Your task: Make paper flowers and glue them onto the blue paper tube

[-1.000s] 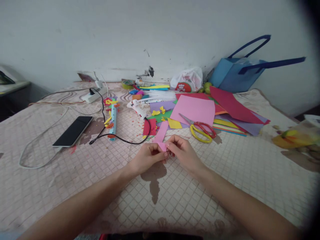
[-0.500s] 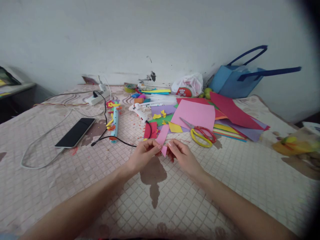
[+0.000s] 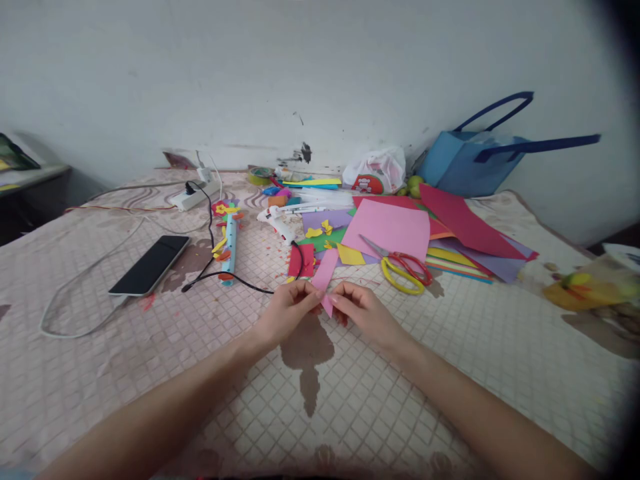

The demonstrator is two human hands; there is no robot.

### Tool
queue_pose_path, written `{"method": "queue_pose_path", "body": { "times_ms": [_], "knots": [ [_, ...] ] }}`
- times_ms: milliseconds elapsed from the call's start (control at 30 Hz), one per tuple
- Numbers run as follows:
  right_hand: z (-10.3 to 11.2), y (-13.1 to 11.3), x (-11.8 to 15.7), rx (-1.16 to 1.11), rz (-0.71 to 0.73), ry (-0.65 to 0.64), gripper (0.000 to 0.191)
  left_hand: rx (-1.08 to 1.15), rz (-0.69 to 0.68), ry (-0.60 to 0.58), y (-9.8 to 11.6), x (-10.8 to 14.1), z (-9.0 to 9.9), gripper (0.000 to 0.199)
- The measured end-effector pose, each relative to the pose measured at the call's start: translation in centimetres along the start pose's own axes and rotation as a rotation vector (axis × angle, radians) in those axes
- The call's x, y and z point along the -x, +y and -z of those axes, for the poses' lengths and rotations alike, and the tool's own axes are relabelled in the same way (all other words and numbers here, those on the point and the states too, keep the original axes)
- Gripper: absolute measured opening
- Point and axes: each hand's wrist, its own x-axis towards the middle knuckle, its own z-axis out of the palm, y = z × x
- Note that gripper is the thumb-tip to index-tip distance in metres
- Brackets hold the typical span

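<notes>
A small piece of pink craft paper [image 3: 327,306] is pinched between my two hands above the table. My left hand [image 3: 293,305] grips its left side, thumb pressed on top. From the right, my right hand [image 3: 364,308] pinches the same piece, its fingertips close to the left ones. A longer pink strip [image 3: 326,268] runs away just beyond the fingers; whether it joins the held piece is hidden. Scissors with one red and one yellow handle [image 3: 403,283] lie to the right, their blades on a large pink sheet [image 3: 390,227].
A white glue gun [image 3: 280,225] lies behind the hands, near a red piece [image 3: 301,260]. At left are a decorated light-blue strip [image 3: 231,243], a phone [image 3: 150,267] on a cable and a power strip [image 3: 195,197]. Coloured sheets [image 3: 470,227] and a blue bag [image 3: 465,163] stand right.
My right hand has moved slightly left, closer to my left hand, and its fingertips now press on the pink piece. The left hand has hardly moved.
</notes>
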Motion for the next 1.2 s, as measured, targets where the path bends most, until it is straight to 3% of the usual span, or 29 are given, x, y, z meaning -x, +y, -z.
{"method": "queue_pose_path", "body": {
  "times_ms": [400, 633, 800, 1100, 1200],
  "knots": [
    [0.11, 0.09, -0.13, -0.072, -0.061, -0.005, 0.021, 0.004, 0.043, -0.042, 0.14, 0.04, -0.04, 0.032],
    [0.66, 0.33, -0.34, -0.064, -0.085, -0.076, 0.021, 0.062, 0.084, -0.085, -0.02, 0.12, -0.05, 0.028],
    [0.84, 0.46, -0.40, -0.068, -0.086, -0.134, 0.023, 0.056, 0.100, -0.045, -0.34, -0.05, 0.16, 0.028],
    [0.74, 0.45, -0.39, -0.004, -0.059, -0.074, 0.022, 0.101, 0.121, -0.024, 0.20, 0.07, -0.06, 0.028],
    [0.53, 0.55, -0.29, 0.123, 0.030, 0.004, 0.023, 0.127, 0.142, -0.023, -0.04, -0.04, -0.08, 0.031]
  ]
}}
